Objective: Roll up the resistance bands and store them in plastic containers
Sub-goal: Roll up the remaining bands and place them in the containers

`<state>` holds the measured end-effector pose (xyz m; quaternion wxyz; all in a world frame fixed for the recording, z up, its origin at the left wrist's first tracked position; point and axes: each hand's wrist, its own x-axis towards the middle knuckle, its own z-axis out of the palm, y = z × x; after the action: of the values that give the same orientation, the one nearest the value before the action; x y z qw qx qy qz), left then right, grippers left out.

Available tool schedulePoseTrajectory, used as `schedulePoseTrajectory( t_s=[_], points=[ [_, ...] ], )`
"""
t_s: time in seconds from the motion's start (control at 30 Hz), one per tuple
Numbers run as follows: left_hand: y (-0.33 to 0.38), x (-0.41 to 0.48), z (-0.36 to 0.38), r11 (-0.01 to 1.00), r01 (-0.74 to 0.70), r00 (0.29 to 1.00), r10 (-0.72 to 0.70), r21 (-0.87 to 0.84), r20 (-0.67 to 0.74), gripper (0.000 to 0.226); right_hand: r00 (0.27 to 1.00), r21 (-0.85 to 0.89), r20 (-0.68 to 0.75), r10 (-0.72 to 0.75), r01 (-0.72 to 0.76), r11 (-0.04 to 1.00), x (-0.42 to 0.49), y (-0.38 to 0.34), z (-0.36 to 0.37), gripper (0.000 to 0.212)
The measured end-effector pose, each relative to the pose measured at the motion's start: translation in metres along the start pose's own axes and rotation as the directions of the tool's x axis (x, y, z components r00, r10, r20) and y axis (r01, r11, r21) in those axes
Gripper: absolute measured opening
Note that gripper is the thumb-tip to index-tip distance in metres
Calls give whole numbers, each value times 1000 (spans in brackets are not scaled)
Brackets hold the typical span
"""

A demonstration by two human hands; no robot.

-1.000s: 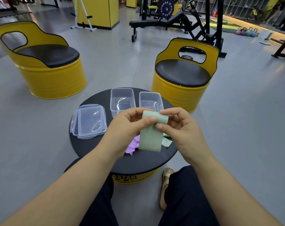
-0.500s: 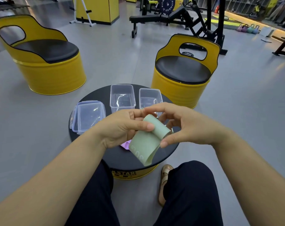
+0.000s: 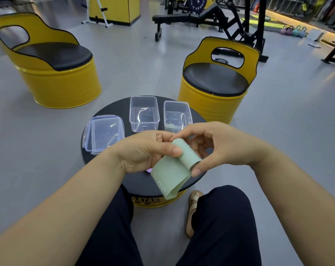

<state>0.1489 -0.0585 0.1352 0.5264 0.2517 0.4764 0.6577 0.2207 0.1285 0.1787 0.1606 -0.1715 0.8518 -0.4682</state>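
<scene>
A pale green resistance band (image 3: 170,173) is partly rolled above the round black table (image 3: 109,112). My left hand (image 3: 143,150) pinches the roll's left end, thumb on top. My right hand (image 3: 218,146) holds the roll's right end between thumb and fingers. The loose tail hangs down toward my knees. A sliver of a pink band (image 3: 148,170) shows under my left hand. Two clear plastic containers stand open behind my hands, one in the middle (image 3: 144,113) and one to its right (image 3: 177,115). The right one seems to hold something pale at the bottom.
Clear lids (image 3: 104,133) are stacked on the table's left side. Two yellow barrel seats stand beyond, at far left (image 3: 53,73) and at right (image 3: 214,89). A weight bench (image 3: 191,18) and kettlebells (image 3: 293,31) are farther back. My knees flank the table's near edge.
The band went from a flat fold held upright to a tilted roll. More of it is wound up now, and my hands have moved slightly right and lower.
</scene>
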Motion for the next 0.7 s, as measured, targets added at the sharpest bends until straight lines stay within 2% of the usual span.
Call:
schedulePoseTrajectory(
  t_s=[0.17,0.33,0.4,0.43,0.53,0.57,0.7],
  points=[
    [-2,-3,1,997,6,1000,-6,71,5,46,998,116,-66,-11,19,993,-4,0,1,54],
    [-1,-3,1,972,54,994,-31,231,-101,21,994,302,-86,-74,97,948,-3,7,1,62],
    [0,-2,2,965,68,989,-32,255,-142,19,991,337,-88,-96,120,934,-2,7,3,62],
    [2,-2,1,963,74,988,-35,261,-152,24,990,339,-89,-109,133,931,-1,8,4,62],
    [3,-4,1,956,75,989,-36,284,-141,13,988,314,-91,-128,150,938,-2,11,3,60],
    [3,-5,1,957,70,991,-34,282,-133,16,989,303,-88,-119,141,943,-3,11,3,59],
    [1,-8,2,969,41,997,-23,243,-79,23,990,151,-83,-112,124,981,-5,12,-1,57]
  ],
)
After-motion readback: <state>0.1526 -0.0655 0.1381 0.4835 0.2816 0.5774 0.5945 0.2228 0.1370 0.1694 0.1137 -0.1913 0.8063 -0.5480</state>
